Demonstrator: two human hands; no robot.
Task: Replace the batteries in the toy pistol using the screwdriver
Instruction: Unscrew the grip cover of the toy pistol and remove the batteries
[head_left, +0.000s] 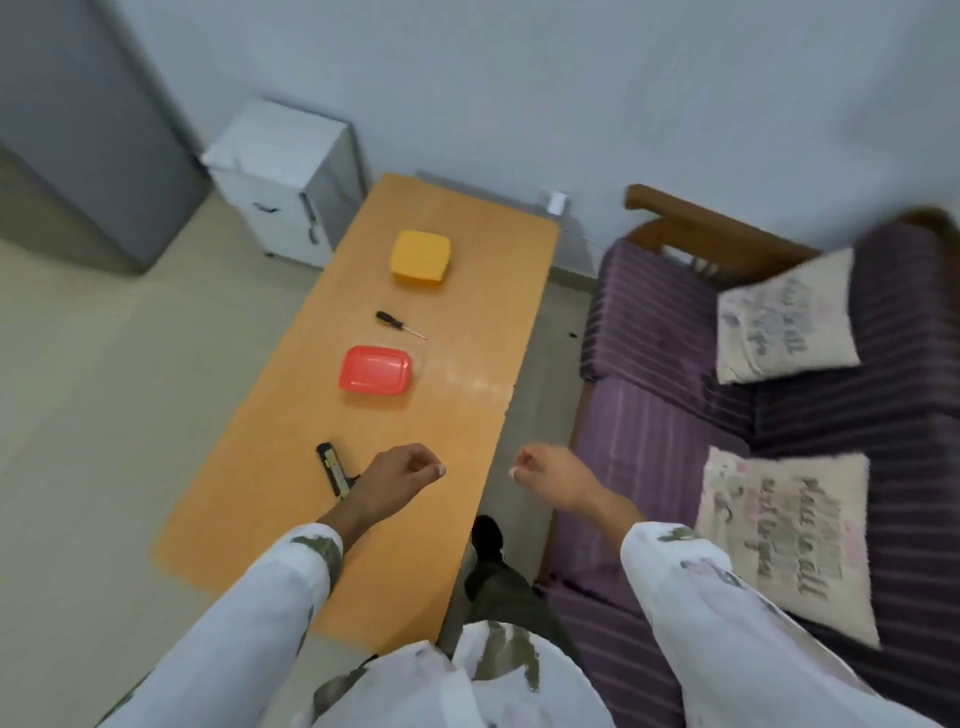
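The toy pistol (332, 469), black and tan, lies flat on the near left part of the orange table (467, 291). Its rear end is hidden behind my left wrist. My left hand (400, 473) hovers just right of it, fingers curled shut with nothing in them. My right hand (550, 475) is also curled shut and empty, held beyond the table's right edge above the floor. The screwdriver (399, 324), with a black handle and thin shaft, lies further up the table between a red container (375, 370) and a yellow container (421, 257).
A purple striped sofa (779, 415) with two printed cushions (784, 317) stands right of the table. A white cabinet (285, 182) and a grey appliance (83, 130) stand at the far left. My foot (488, 538) is in the narrow gap between table and sofa.
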